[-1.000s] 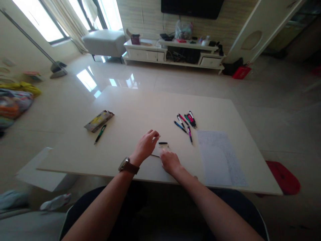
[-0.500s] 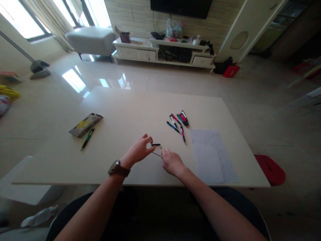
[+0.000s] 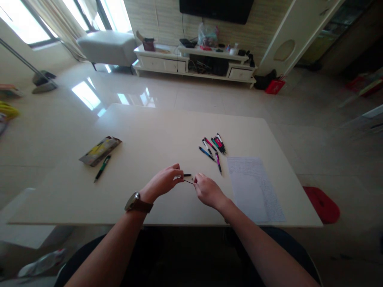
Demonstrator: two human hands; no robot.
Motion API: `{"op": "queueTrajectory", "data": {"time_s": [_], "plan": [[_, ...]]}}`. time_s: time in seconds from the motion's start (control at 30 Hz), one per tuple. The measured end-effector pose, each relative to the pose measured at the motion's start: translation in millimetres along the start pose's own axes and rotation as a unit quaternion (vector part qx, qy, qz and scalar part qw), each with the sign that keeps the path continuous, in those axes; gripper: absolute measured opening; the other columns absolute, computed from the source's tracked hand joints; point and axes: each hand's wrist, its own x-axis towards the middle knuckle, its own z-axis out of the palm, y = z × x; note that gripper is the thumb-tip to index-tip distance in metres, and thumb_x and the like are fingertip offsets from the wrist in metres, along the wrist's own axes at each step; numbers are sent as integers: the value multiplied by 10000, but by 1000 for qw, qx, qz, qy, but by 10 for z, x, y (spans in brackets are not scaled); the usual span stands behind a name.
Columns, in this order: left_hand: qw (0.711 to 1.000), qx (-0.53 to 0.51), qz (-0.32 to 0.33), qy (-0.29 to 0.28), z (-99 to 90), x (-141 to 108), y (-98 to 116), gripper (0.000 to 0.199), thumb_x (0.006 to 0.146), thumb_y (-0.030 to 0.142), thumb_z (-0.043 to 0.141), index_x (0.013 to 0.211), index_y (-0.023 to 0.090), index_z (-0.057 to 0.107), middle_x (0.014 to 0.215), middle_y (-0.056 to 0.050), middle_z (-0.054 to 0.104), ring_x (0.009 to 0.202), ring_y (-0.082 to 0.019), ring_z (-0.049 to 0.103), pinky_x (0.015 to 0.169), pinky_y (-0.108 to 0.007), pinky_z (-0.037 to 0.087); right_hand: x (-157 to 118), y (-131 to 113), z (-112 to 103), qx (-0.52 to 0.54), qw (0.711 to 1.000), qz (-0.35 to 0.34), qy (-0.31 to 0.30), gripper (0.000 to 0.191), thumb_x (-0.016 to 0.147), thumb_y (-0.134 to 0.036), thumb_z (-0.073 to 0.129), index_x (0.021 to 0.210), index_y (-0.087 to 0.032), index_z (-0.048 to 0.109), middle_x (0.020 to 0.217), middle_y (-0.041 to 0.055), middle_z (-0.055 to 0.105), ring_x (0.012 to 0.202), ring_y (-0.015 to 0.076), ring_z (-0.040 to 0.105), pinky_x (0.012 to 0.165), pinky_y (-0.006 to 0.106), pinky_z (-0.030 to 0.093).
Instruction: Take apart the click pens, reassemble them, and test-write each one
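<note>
Near the front middle of the white table (image 3: 167,131), my left hand (image 3: 167,179) and my right hand (image 3: 208,190) pinch the two ends of a thin dark rod (image 3: 188,181), perhaps a pen refill. Just behind the rod a short black pen part (image 3: 187,175) lies on the table, partly hidden by my left fingers. A tiny piece (image 3: 192,179) sits close to my right fingertips. Beyond my right hand are several pens, among them a blue pen (image 3: 206,153) and a purple pen (image 3: 218,163).
Written sheets of paper (image 3: 254,191) lie at the right. A grey and yellow box (image 3: 100,150) and a green pen (image 3: 102,168) are on the left. A red stool (image 3: 321,204) stands past the table's right edge.
My left fingers have closed from an open curl onto the left end of the thin rod. My right hand still holds its other end. The view has shifted slightly.
</note>
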Motion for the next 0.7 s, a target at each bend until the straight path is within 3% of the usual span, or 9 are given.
{"op": "queueTrajectory", "data": {"time_s": [0.2, 0.33, 0.43, 0.57, 0.7], "plan": [[999, -11, 2, 45, -46, -95, 58, 147, 947, 324, 557, 879, 228, 645, 988, -23, 601, 841, -164, 591, 777, -292, 434, 3, -71, -64, 187, 977, -16, 99, 142, 903, -234, 590, 809, -180, 681, 772, 31, 689, 713, 150, 609, 699, 275, 433], [996, -64, 14, 59, -24, -98, 135, 191, 943, 351, 568, 846, 200, 634, 931, -26, 587, 788, -147, 558, 734, -277, 424, 22, -142, -12, 356, 923, 45, 140, 158, 833, -327, 680, 823, -172, 708, 729, 33, 711, 609, 138, 602, 574, 253, 446], [989, -123, 25, 74, 2, -68, 213, 259, 953, 394, 546, 828, 182, 627, 869, -19, 557, 732, -131, 523, 689, -264, 411, 57, -169, 16, 462, 871, 67, 156, 219, 779, -368, 733, 852, -163, 704, 745, 48, 719, 649, 157, 639, 535, 243, 455], [983, -145, -1, 111, 66, -22, 219, 278, 947, 423, 545, 853, 174, 622, 832, -10, 549, 690, -124, 487, 640, -259, 386, 108, -136, -41, 515, 825, 88, 217, 252, 790, -412, 722, 833, -170, 668, 725, 33, 692, 694, 176, 685, 488, 225, 440], [988, -125, -7, 93, 129, 24, 132, 262, 939, 406, 553, 842, 175, 632, 841, -20, 577, 704, -132, 498, 652, -268, 385, 147, -65, -110, 518, 810, 98, 257, 259, 805, -422, 706, 839, -181, 618, 732, 11, 673, 681, 166, 695, 467, 208, 432]]}}
